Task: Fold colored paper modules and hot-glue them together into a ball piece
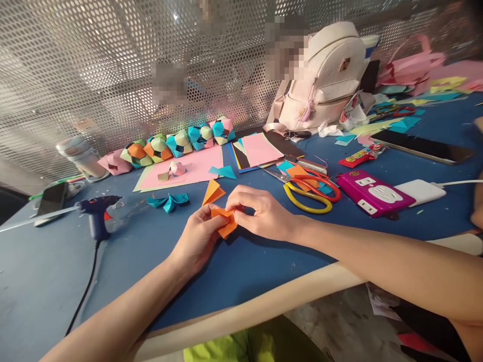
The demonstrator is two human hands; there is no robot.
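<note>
Both hands meet over the blue table around a small folded piece of orange paper (228,229). My left hand (199,231) pinches it from the left, thumb on top. My right hand (260,213) grips its upper right edge between thumb and index finger. Just beyond them stands another folded orange paper piece (213,192). Left of that lies a folded blue paper unit (169,201). Farther back, a row of multicoloured folded paper balls (177,144) runs behind a pink sheet (196,168), which bears a small pink-and-white folded piece (177,169).
A glue gun (97,216) with a cord stands at left, near a phone (52,201) and a bottle (83,158). Yellow-and-red scissors (307,203), a purple power strip (375,193), another phone (420,146) and paper scraps lie right. A backpack (320,80) leans against the perforated metal screen.
</note>
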